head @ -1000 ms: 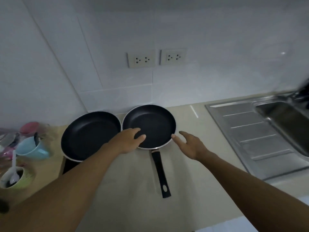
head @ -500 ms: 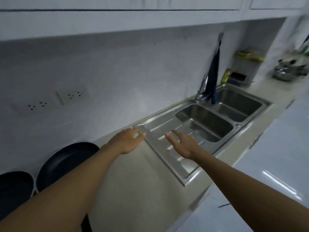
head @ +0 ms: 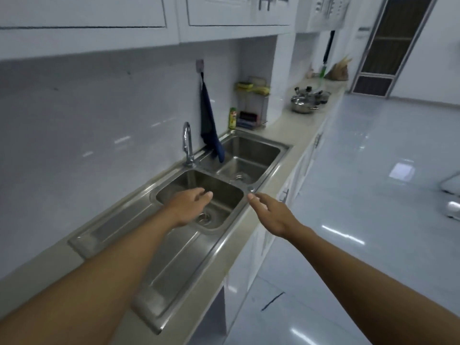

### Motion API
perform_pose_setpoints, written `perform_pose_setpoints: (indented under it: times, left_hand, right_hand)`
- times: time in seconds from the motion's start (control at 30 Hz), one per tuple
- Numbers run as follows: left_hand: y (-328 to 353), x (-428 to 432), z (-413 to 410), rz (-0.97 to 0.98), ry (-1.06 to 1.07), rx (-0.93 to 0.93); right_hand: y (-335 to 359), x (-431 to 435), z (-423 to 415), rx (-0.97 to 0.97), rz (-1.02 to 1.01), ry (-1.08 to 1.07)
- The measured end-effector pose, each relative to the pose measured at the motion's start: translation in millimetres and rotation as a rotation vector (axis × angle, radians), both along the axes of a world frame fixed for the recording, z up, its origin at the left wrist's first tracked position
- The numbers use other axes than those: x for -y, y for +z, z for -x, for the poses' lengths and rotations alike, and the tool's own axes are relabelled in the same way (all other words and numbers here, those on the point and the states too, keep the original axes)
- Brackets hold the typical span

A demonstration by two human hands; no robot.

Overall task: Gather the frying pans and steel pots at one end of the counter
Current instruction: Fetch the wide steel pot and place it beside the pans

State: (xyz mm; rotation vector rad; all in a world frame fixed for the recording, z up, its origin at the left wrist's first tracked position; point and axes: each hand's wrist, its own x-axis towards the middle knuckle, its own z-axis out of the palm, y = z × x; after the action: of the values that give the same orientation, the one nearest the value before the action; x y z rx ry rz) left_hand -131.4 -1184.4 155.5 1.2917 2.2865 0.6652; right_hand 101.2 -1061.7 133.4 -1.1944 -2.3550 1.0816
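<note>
Steel pots with lids [head: 305, 102] stand on the beige counter [head: 288, 131] far off, beyond the sink. A second, darker pot [head: 322, 95] sits just behind the nearest one. My left hand [head: 190, 206] hovers over the near sink basin, fingers loosely apart, holding nothing. My right hand [head: 271, 212] is stretched out over the counter's front edge, fingers apart and empty. The frying pans are out of view.
A double steel sink [head: 224, 175] with a draining board fills the counter below my arms. A tap [head: 188, 145], a hanging dark cloth [head: 210, 125], a green bottle [head: 232, 118] and a sponge rack [head: 252, 103] stand behind it. Glossy floor lies on the right.
The view has swung right, away from the two frying pans, which have left the frame. My empty hands now hang over the sink, and the distant pots have come into view.
</note>
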Motion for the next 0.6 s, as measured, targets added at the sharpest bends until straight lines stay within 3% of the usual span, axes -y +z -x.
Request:
perform_pose_setpoints:
  times: [0.3, 0.6]
  left_hand:
    - [-8.2, -149.3, -47.3, 0.054, -0.226, 0.008]
    - [-6.0, -313.3, -42.4, 0.038, -0.386, -0.051]
  right_hand:
    - [-11.6, -99.1, -58.2, -0.042, 0.041, -0.209]
    - [-12.4, -225.2, -66.0, -0.058, 0.054, -0.347]
